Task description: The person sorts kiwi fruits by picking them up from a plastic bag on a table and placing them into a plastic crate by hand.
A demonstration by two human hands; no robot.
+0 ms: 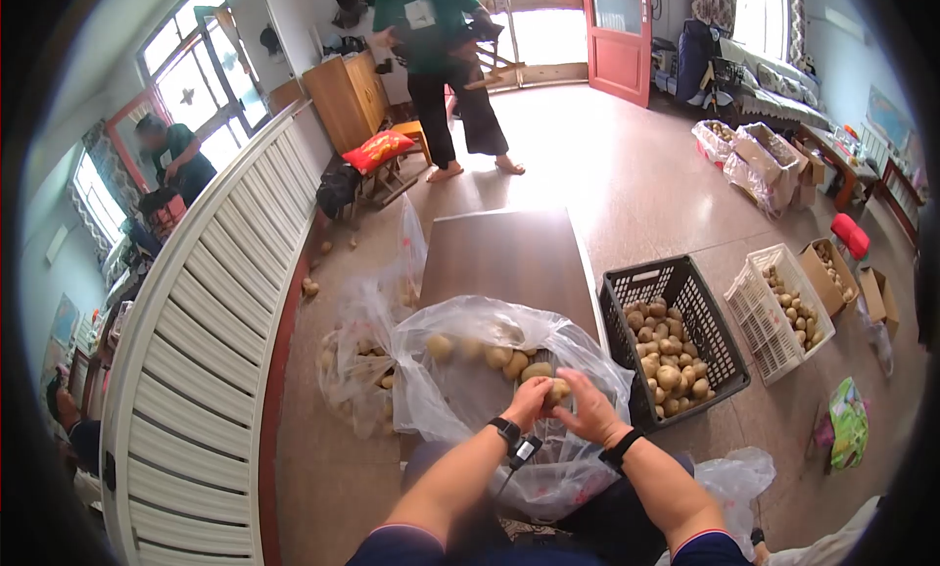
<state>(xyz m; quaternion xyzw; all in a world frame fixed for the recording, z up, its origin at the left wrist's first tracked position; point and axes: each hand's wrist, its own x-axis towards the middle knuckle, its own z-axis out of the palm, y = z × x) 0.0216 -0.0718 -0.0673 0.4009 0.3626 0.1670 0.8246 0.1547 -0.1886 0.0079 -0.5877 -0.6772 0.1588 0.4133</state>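
In front of me a potato (558, 393) is held between my two hands, above an opened clear plastic bag (431, 395). My left hand (528, 401) is closed on its left side. The fingers of my right hand (592, 409), slightly blurred, curve around its right side, partly covering it. Several more potatoes (497, 357) lie along the far inner side of the bag. The bag spreads over the near end of a brown low table (509, 258). Close by on the right stands a black plastic crate (725, 370) with many potatoes in it.
A white crate (749, 316) and cardboard boxes (878, 297) stand farther right. At left are bagged potatoes (367, 355) and a white slatted railing (201, 316). Someone in a green shirt (426, 23) stands beyond the table. A green packet (847, 424) lies on the floor.
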